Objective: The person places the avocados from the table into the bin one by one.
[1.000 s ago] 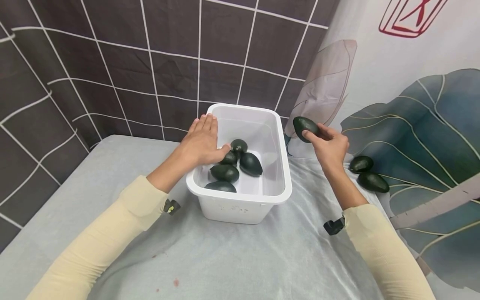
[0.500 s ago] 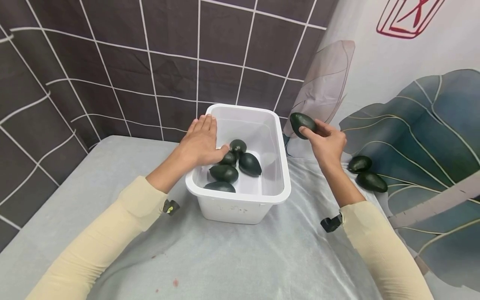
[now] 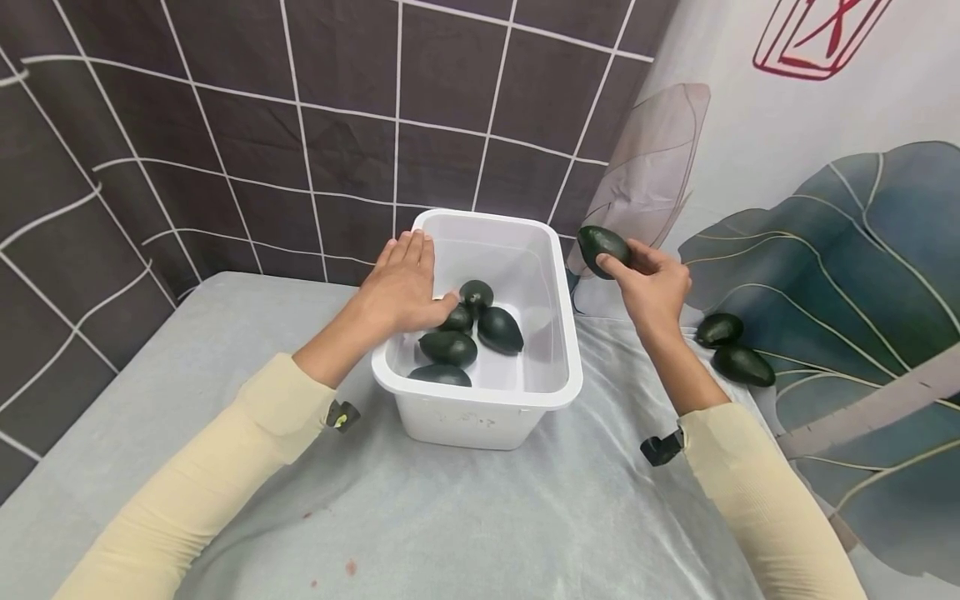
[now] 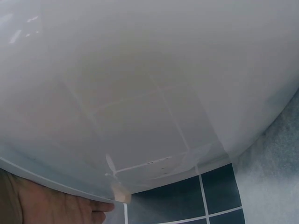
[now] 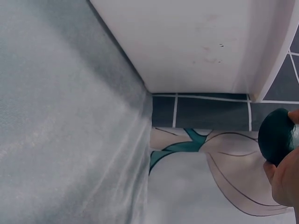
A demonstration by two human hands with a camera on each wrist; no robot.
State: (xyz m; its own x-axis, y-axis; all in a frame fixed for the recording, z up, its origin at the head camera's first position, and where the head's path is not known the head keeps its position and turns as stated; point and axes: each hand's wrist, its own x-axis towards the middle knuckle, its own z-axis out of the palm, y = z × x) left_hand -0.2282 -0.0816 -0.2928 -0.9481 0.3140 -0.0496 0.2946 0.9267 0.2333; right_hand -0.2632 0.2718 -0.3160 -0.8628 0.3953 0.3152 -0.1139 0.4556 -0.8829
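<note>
A white plastic tub [image 3: 480, 398] stands on the cloth-covered table, with several dark green avocados [image 3: 448, 348] lying on its floor. My left hand [image 3: 401, 287] rests on the tub's left rim, fingers straight and the thumb reaching over the inside. In the left wrist view the tub's outer wall [image 4: 140, 93] fills most of the picture, with part of the left hand [image 4: 56, 205] at the lower left. Right of the tub, my right hand [image 3: 656, 287] pinches one avocado [image 3: 602, 250] between thumb and fingers, raised above the table. The right wrist view shows that avocado [image 5: 275, 136] at its right edge.
Two more avocados [image 3: 741, 364] lie side by side at the table's right edge, against a leaf-patterned curtain [image 3: 862, 292]. A dark tiled-pattern cloth [image 3: 337, 142] hangs behind the tub. The grey table cover [image 3: 450, 517] has a few small reddish spots near the front.
My right hand has shifted slightly left and up toward the tub with the avocado, then held nearly still. The left hand has stayed on the rim.
</note>
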